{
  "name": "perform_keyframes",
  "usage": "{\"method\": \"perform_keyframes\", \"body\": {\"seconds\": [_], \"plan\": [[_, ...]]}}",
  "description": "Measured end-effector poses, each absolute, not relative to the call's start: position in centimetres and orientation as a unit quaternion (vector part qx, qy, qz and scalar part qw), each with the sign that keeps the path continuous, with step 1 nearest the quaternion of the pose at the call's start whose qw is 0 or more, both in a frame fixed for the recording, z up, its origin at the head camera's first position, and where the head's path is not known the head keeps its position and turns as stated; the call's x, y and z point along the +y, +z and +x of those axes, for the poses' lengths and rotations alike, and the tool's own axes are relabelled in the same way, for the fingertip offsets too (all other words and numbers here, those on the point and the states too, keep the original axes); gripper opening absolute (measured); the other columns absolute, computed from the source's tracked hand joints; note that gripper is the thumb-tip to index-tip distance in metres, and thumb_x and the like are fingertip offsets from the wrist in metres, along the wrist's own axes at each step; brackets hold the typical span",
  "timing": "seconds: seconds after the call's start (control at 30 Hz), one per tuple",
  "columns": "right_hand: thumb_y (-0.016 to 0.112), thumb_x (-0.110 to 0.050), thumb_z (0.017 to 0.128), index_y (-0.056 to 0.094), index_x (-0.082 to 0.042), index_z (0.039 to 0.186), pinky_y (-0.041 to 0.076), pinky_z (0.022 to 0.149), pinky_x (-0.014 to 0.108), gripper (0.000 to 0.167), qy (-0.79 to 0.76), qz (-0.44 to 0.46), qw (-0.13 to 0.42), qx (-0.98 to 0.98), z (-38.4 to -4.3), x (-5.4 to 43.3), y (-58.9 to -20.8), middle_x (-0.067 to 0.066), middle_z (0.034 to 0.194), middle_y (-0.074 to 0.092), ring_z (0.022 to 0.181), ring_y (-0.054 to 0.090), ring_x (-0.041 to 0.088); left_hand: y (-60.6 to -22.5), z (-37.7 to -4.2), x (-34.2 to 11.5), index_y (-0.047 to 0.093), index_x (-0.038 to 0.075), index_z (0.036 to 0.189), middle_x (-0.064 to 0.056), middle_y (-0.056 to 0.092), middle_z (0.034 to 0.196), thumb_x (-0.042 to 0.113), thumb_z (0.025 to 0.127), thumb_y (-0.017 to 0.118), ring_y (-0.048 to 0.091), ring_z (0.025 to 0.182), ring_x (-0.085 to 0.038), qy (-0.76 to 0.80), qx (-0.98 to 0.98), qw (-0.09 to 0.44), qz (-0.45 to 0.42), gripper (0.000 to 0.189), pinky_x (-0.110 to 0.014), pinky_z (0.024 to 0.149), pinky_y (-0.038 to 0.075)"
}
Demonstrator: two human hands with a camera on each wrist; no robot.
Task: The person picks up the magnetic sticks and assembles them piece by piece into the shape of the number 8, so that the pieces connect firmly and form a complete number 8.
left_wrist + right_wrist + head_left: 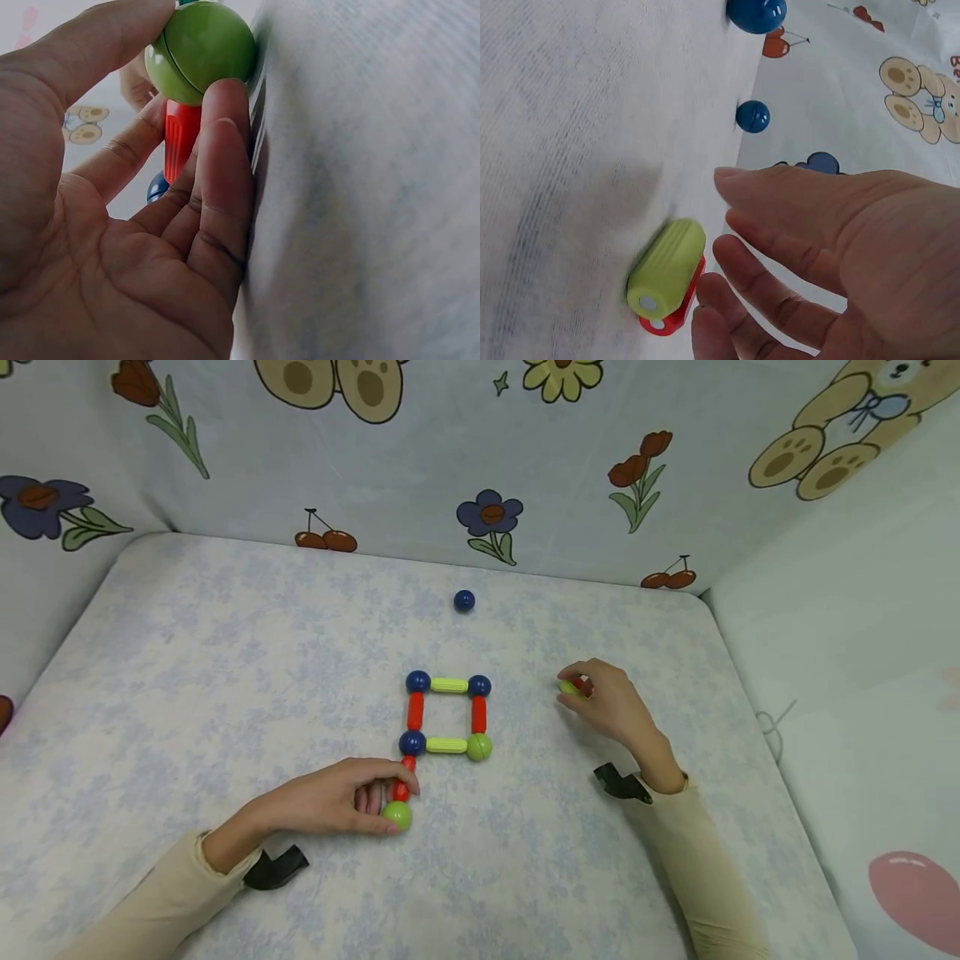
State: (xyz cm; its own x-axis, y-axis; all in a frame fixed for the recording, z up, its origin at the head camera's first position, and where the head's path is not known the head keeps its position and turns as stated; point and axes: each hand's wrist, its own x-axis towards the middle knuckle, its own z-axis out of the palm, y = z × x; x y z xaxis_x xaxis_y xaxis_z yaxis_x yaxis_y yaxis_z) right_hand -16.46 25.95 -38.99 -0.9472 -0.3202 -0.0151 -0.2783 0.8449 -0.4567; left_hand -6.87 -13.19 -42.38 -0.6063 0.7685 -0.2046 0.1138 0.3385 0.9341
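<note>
My left hand [341, 797] holds a light green ball [208, 52] between thumb and fingers, with the index finger alongside a red magnetic rod [402, 789]. That rod runs from the held ball up to the lower-left blue ball [412, 742] of a square. Yellow-green rods [450, 686] and red rods [478, 714] form the square's sides, with blue balls and one green ball [479, 747] at its corners. To the right, my right hand [611, 702] hovers with parted fingers beside a yellow-green rod [667, 266] and a red rod [664, 325], apart from both in the right wrist view.
A loose blue ball [464, 601] lies beyond the square, towards the back of the table. The tabletop [247, 643] has a pale blue mottled cover. A white printed curtain [405, 468] stands along the back edge. Black straps [622, 782] hang at both wrists.
</note>
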Motion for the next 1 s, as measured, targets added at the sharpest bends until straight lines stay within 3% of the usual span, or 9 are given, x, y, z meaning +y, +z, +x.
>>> {"method": "perform_keyframes", "body": {"seconds": [0.2, 0.6, 1.0], "plan": [[0.074, -0.009, 0.090, 0.071, -0.003, 0.115, 0.050, 0.072, 0.040, 0.026, -0.215, -0.144, 0.059, 0.964, -16.3, 26.6, -39.1, 0.016, 0.108, 0.067, 0.089, 0.063, 0.030, -42.5, -6.9, -13.0, 0.059, 0.017, 0.123, -0.002, 0.057, 0.089, 0.032, 0.089, 0.078, 0.054, 0.070, -0.008, 0.493, 0.749, 0.316, 0.308, 0.042, -0.024, 0.065, 0.049], [0.072, -0.006, 0.091, 0.069, -0.005, 0.116, 0.052, 0.085, 0.045, 0.026, -0.236, -0.158, 0.104, 0.953, -16.4, 26.0, -39.5, 0.012, 0.107, 0.070, 0.095, 0.065, 0.028, -42.7, -7.0, -13.1, 0.058, 0.017, 0.125, -0.002, 0.059, 0.091, 0.033, 0.089, 0.078, 0.055, 0.071, -0.008, 0.492, 0.750, 0.314, 0.312, 0.044, -0.024, 0.065, 0.049], [0.070, -0.006, 0.092, 0.069, -0.005, 0.118, 0.054, 0.080, 0.044, 0.025, -0.244, -0.190, 0.104, 0.945, -16.2, 25.0, -39.6, 0.010, 0.107, 0.072, 0.092, 0.067, 0.027, -42.7, -6.9, -13.1, 0.057, 0.017, 0.126, -0.002, 0.058, 0.090, 0.032, 0.088, 0.078, 0.055, 0.071, -0.010, 0.495, 0.752, 0.312, 0.303, 0.045, -0.024, 0.065, 0.049]]}}
